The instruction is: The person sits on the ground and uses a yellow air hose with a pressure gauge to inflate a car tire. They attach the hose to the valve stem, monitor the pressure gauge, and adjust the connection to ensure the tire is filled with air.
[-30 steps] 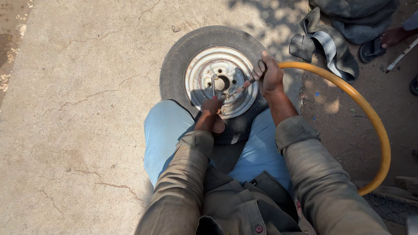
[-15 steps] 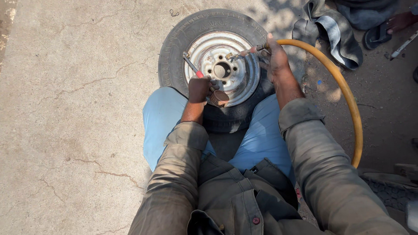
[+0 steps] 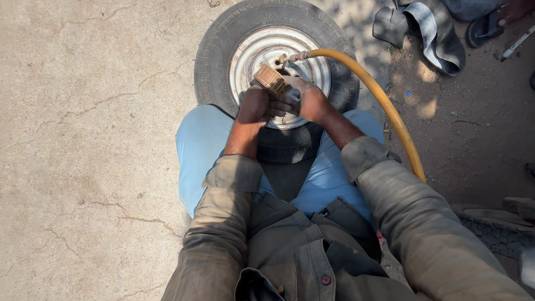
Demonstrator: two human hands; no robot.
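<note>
Small wheel (image 3: 276,78) laid flat on cracked concrete ground (image 3: 95,139), at 12 o'clock from the body, lower edge wedged between knees in light blue trousers (image 3: 195,150). Worn black tyre (image 3: 214,61) around a scuffed white steel rim (image 3: 251,53).

Left hand (image 3: 254,106) closed over the rim at about 7 o'clock of the hub, fingers curled against the right hand. Right hand (image 3: 309,100) closed at about 5 o'clock of the hub, touching the left. Gripped between both: a small tan block-shaped fitting (image 3: 271,79), tilted, held above the rim; which hand carried most of it could not be told.

Yellow air hose (image 3: 390,111) run from a metal connector (image 3: 292,57) near the hub, arcing toward 4 o'clock past the right sleeve.

Deflated inner tube (image 3: 434,33) on dirt at 1 o'clock, well apart from the wheel. Dark sandal (image 3: 485,28) just beside it.
</note>
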